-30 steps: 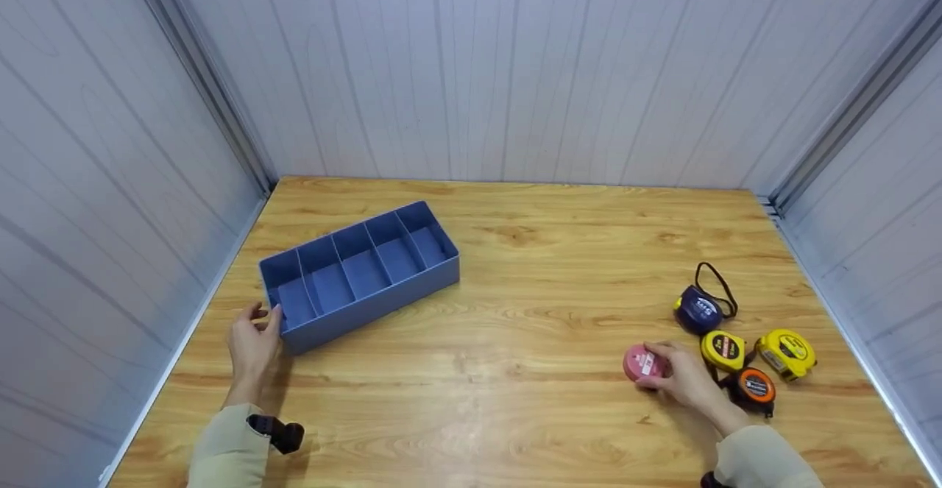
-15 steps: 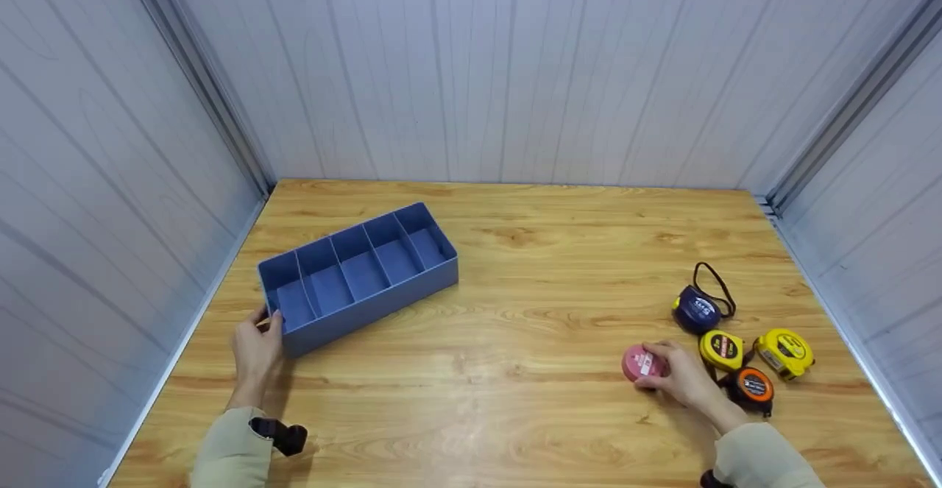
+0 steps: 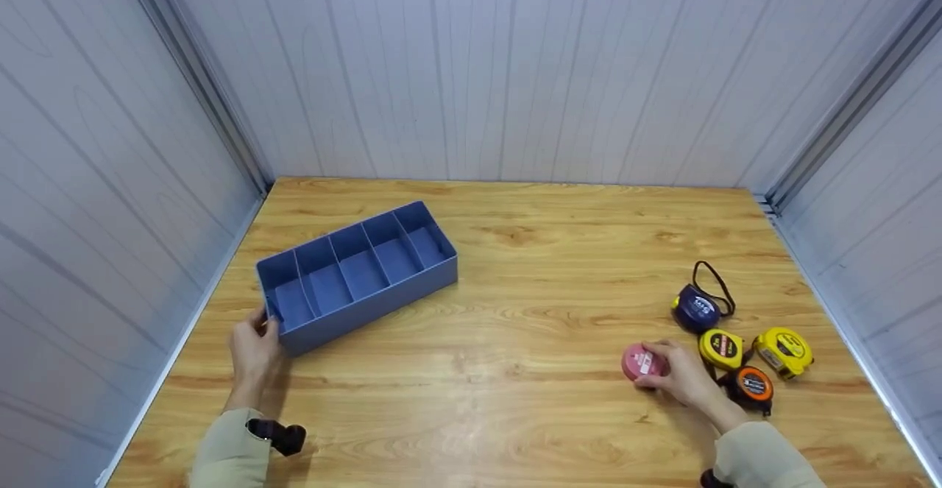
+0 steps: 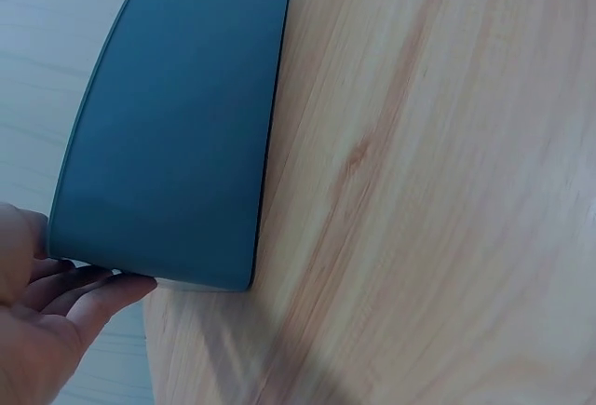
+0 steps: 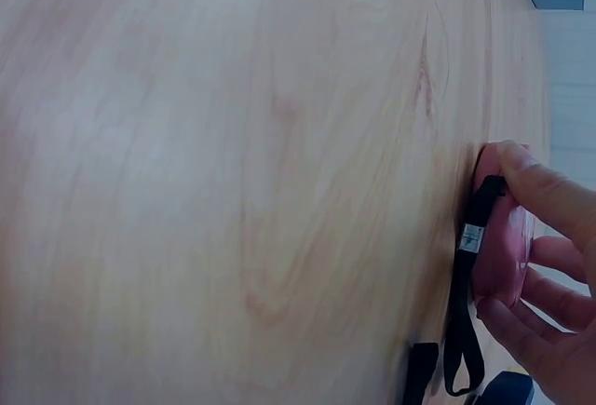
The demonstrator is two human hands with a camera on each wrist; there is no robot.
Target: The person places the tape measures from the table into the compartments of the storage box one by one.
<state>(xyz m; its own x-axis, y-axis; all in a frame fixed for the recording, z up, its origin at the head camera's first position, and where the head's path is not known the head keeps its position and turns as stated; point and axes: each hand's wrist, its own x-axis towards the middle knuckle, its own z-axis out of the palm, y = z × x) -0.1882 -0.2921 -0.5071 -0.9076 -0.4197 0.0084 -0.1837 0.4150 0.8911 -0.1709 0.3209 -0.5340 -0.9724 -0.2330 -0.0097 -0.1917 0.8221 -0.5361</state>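
At the right of the table (image 3: pixel 530 252), the pink tape (image 3: pixel 636 362) lay in the grasp of the right hand (image 3: pixel 684 377), pinched by the edges between thumb and fingers. The label on its top faced up toward the head camera, and the right wrist view showed a black strap (image 5: pixel 457 303) trailing from it. Whether the tape touched the wood or was held just above it could not be told.

Well apart, across to the left, the left hand (image 3: pixel 254 352) gripped the box (image 3: pixel 372 310) at its near left corner, fingers against the end wall. The pink tape was outside the box, far from that hand.

The box stood upright and open-topped, set at a slant, its right end farther from the person. Five compartments (image 3: pixel 359 273) ran in a row along it, the blue floor of each showing.

Close beyond the right hand sat the small yellow tape (image 3: pixel 721 348), with the navy tape (image 3: pixel 696 308) and its looped cord farther back, the large yellow tape (image 3: pixel 785 351) to the right and the orange tape (image 3: pixel 753 385) nearer.
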